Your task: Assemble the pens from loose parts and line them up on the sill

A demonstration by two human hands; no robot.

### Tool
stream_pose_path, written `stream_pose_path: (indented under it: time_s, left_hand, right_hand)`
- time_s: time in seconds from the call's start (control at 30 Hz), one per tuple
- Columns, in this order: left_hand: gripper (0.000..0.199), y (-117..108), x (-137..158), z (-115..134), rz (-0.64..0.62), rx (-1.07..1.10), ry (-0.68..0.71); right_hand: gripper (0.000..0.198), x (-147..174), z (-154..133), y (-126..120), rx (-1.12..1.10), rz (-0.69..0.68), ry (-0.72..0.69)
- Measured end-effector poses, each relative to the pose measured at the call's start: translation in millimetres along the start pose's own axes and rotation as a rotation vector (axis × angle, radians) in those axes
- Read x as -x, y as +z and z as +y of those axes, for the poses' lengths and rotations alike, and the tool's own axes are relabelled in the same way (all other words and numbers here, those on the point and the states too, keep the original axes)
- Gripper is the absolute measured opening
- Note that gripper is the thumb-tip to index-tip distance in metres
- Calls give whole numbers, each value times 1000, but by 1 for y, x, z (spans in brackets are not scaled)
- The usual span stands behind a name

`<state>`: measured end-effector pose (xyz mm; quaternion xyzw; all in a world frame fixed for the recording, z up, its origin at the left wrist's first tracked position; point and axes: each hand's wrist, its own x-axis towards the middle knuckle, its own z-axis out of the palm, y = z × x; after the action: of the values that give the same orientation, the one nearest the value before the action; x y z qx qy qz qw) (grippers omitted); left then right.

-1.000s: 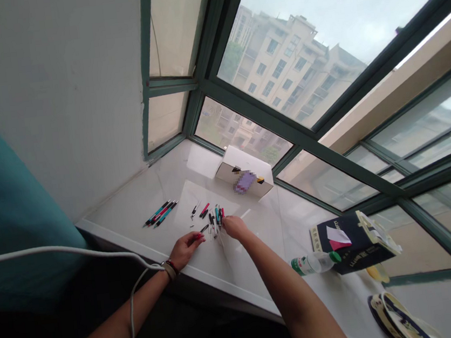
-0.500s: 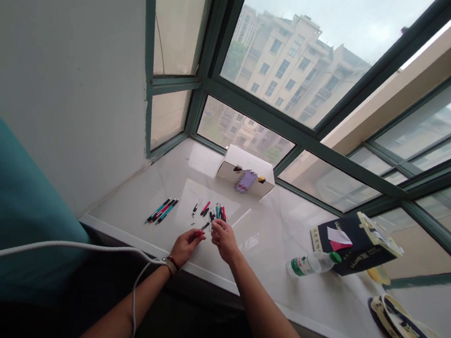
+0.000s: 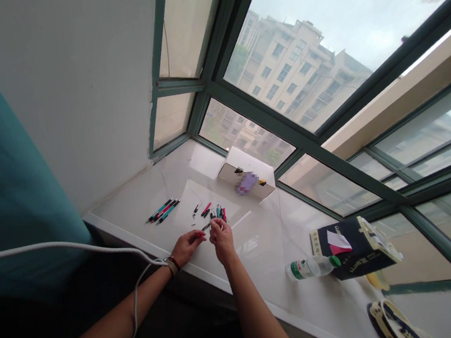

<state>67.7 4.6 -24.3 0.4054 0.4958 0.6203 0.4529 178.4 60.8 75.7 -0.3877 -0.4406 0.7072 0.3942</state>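
My left hand (image 3: 188, 248) is closed in a pinch on a thin dark pen part (image 3: 206, 227), which points toward my right hand. Close beside it, my right hand (image 3: 222, 240) has its fingers pressed together; what they hold is too small to make out. Just beyond my fingers lie several black, red and teal pen barrels (image 3: 222, 213), partly hidden by the right hand. A red pen barrel (image 3: 205, 209) and small loose pen pieces (image 3: 195, 209) lie further left. Several whole pens (image 3: 163, 211), teal, red and black, rest side by side on the white counter (image 3: 131, 201).
A white box (image 3: 251, 160) stands by the window. To the right, a plastic bottle (image 3: 312, 267) with a green cap lies on its side against a dark printed box (image 3: 350, 247). A white cable (image 3: 96, 246) runs to my left wrist.
My right hand has shifted slightly left, closer to the left hand. The left hand stays nearly still, and the view has tilted a little.
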Motion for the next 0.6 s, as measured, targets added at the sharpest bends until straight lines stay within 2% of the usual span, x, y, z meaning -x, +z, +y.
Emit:
stream_pose_path:
  time_s: [0.6]
  left_hand:
    - [33,0,1,-2,0,-23,-6]
  right_hand:
    - [29,2,0,-5,52,31,-63]
